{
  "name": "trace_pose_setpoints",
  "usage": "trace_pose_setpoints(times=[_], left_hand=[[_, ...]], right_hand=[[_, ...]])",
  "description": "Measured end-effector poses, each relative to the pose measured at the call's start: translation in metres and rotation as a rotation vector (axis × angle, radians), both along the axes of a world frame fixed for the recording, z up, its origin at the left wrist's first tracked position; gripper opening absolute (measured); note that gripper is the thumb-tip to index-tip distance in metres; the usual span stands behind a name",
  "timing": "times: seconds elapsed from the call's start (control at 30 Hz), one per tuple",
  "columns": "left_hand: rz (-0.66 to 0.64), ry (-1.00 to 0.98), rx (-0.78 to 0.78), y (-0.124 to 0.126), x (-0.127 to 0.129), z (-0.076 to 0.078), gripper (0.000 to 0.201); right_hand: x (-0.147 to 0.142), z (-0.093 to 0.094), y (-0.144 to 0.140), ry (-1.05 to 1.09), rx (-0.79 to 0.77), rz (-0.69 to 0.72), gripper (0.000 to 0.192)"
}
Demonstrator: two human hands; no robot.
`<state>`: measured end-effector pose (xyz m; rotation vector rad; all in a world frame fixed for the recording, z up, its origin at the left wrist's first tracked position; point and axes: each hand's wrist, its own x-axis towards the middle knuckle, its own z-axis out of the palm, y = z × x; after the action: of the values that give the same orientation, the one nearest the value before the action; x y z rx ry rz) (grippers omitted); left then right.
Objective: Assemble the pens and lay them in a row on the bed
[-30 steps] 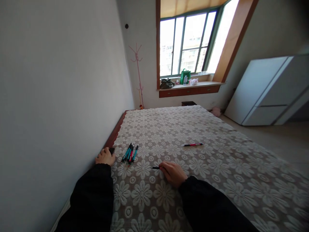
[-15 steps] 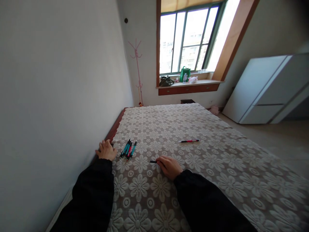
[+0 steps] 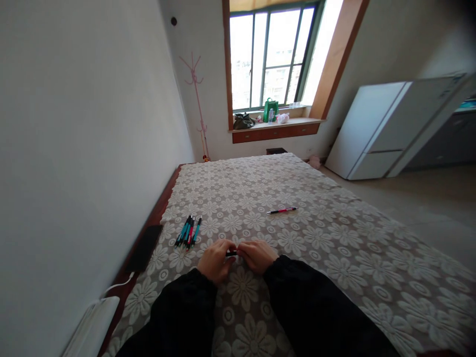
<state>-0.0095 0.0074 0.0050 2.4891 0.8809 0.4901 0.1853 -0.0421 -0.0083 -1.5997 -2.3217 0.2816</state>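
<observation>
Lying by the bed's (image 3: 334, 238) left edge is a dark phone (image 3: 145, 247), then a bunch of pens (image 3: 188, 231) gathered side by side. My left hand (image 3: 214, 260) and right hand (image 3: 257, 255) meet near the front edge, both pinching one black pen (image 3: 231, 253). Another pen (image 3: 281, 210) lies alone mid-bed, ungathered. My fingers hide most of the black pen.
</observation>
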Motion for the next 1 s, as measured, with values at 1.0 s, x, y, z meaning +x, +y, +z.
trace_pose_setpoints(times=[1.0], left_hand=[[0.115, 0.21, 0.019, -0.001, -0.003, 0.003, 0.041]], right_hand=[[-0.003, 0.002, -0.001, -0.127, 0.067, 0.058, 0.022]])
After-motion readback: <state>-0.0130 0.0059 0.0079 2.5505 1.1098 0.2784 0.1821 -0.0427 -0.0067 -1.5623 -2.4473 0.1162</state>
